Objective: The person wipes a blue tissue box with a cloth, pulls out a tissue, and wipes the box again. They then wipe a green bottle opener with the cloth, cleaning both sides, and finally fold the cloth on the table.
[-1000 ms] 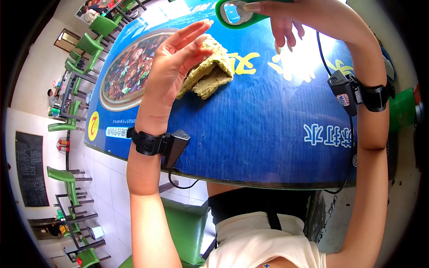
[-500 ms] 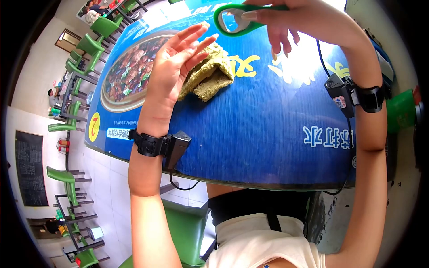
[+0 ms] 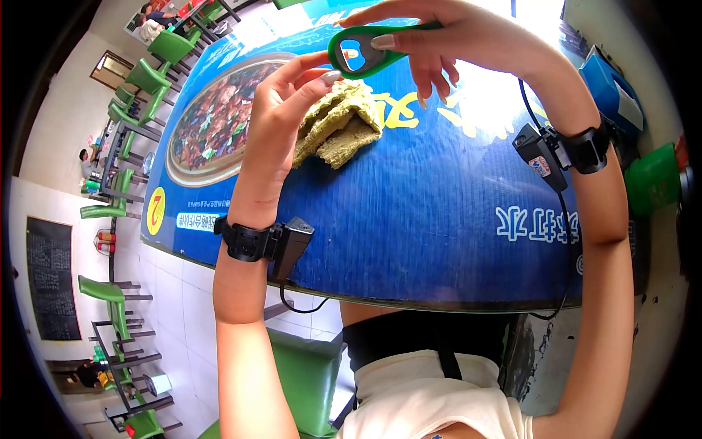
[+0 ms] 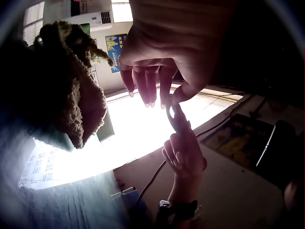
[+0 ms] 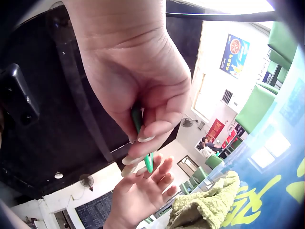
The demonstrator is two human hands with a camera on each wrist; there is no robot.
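Note:
A green bottle opener (image 3: pixel 371 60) with a metal insert is held above the far part of the table. My right hand (image 3: pixel 472 36) grips its handle, thumb on the face and the other fingers spread loosely. At the opener's rounded end, the thumb and index finger of my left hand (image 3: pixel 274 110) pinch its edge. The left wrist view shows those fingertips meeting at the opener's tip (image 4: pixel 171 114). Below and just right of the left hand lies a crumpled yellow-green cloth (image 3: pixel 351 135) on the table, also seen in the right wrist view (image 5: pixel 205 205).
The blue printed tabletop (image 3: pixel 424 227) spans the middle, bearing a food picture (image 3: pixel 212 124). A blue box (image 3: pixel 610 91) and a green container (image 3: pixel 651 179) stand at the right. Green chairs (image 3: pixel 300 373) are near and along the left, with people seated far off.
My right hand has brought the bottle opener left and nearer. The left thumb and index finger have closed from apart onto the opener's end. The cloth stays in place.

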